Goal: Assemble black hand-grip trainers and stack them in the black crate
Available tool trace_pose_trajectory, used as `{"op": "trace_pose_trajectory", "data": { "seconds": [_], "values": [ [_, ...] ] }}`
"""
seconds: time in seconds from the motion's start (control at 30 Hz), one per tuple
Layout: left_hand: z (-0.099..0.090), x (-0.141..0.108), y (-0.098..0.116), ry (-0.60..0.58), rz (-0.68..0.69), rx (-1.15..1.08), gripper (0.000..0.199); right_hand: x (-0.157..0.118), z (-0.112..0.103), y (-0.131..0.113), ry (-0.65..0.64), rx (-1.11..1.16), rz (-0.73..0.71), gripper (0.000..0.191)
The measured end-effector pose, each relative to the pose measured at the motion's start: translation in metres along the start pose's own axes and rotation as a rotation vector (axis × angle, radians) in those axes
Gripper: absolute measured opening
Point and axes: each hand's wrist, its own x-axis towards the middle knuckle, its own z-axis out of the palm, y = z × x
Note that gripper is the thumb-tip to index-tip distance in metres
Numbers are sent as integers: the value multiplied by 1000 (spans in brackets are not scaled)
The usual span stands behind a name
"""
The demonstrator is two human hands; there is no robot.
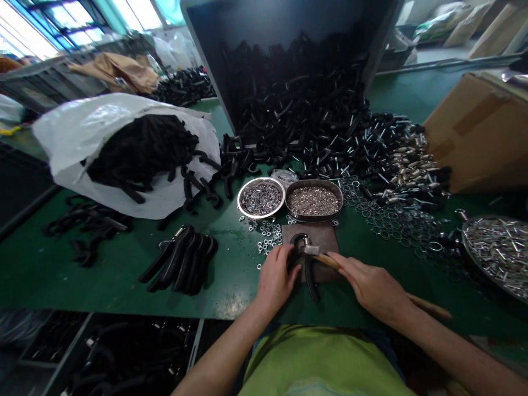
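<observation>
On a dark square pad point(330, 234), my left hand point(277, 276) has its fingers closed on a black plastic clamp point(310, 278). The clamp has a curved jaw, and a shiny coil spring shows at its middle. My right hand point(369, 283) is wrapped around the wooden handle of a hammer point(312, 249). Its metal head lies over the clamp beside the spring; whether they touch, I cannot tell. Loose nuts point(270, 234) are scattered left of the pad. Beyond it stand a round dish point(281, 201) of small metal parts and an oval tin point(314, 220) of tiny rivet-like pieces.
Several similar clamps point(181, 264) lie in a row on the green table point(231, 264). A white sack point(61, 137) spills black parts at left. A large bin point(210, 66) of black pieces stands behind. Metal rings point(383, 217), a pan of pins point(495, 253) and a cardboard box point(474, 137) are at right.
</observation>
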Motion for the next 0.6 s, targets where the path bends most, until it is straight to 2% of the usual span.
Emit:
{"op": "trace_pose_trajectory", "data": {
  "seconds": [0.07,0.13,0.23,0.3,0.4,0.5,0.57,0.6],
  "values": [
    [0,1,2,-77,41,111,40,-6,7,10,24,-94,11,41],
    [-2,3,4,-128,65,182,41,-15,10,26,121,-217,53,41],
    [-6,8,3,-125,12,61,40,-28,11,56,224,-400,133,38],
    [-8,11,3,-101,-110,-222,37,-30,8,73,242,-439,163,35],
    [-7,11,8,-86,-443,-823,32,-13,0,84,288,-370,146,31],
    [-3,7,21,-79,-790,-1281,35,21,-11,75,328,-227,80,31],
    [-1,2,33,-80,-910,-1442,40,47,-16,62,324,-128,24,31],
    [0,0,39,-93,-923,-1492,43,59,-17,55,313,-85,-9,31]
  ]
}}
